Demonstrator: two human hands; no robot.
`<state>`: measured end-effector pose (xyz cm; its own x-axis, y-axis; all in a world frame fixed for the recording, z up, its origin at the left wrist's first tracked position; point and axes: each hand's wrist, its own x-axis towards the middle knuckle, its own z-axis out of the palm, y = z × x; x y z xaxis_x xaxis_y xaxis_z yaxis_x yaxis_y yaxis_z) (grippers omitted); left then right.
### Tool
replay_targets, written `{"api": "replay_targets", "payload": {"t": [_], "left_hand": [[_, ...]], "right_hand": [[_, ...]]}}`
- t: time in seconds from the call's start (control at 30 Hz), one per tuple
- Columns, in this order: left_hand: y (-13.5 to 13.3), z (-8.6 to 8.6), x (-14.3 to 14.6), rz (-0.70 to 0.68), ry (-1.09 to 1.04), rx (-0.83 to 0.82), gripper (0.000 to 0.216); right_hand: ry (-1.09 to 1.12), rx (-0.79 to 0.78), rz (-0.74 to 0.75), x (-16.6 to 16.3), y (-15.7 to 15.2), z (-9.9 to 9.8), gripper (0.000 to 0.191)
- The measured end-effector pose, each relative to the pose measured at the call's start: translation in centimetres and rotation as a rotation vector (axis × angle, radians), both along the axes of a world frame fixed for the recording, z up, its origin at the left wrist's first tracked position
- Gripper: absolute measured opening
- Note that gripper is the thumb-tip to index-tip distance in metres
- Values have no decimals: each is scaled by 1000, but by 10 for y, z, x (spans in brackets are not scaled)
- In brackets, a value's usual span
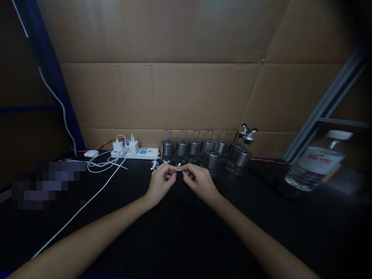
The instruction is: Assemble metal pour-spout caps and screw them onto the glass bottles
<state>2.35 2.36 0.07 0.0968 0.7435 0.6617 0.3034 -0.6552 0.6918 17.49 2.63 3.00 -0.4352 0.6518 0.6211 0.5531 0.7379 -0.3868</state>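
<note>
My left hand (pixel 159 183) and my right hand (pixel 199 181) meet over the black table (pixel 186 232), fingertips pinched together on a small silver and black part (pixel 178 171) held between them. What exactly the part is I cannot make out. Just behind the hands stands a row of several glass bottles with metal collars (pixel 194 148). Two more small silver pieces (pixel 154 164) lie on the table close to my left hand.
A white power strip (pixel 138 152) with plugged chargers and white cables (pixel 101 164) lies at the back left. A large clear plastic bottle (pixel 315 164) lies at the right. Cardboard walls (pixel 162 93) enclose the back. A metal frame (pixel 325 108) rises at the right.
</note>
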Motion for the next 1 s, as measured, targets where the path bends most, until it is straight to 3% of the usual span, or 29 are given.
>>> {"api": "replay_targets", "payload": {"t": [0.37,0.77,1.0], "left_hand": [[6,-5,-1,-253,-279,-173,22],[6,-5,-1,-93,-140,-31,13],[1,-3,-1,-49,-55,-17,13]], "right_hand": [[68,19,-2,0,4,-4,26],[211,-117,14,-3,3,-5,17],[61,34,-33,-2,0,-3,19]]}}
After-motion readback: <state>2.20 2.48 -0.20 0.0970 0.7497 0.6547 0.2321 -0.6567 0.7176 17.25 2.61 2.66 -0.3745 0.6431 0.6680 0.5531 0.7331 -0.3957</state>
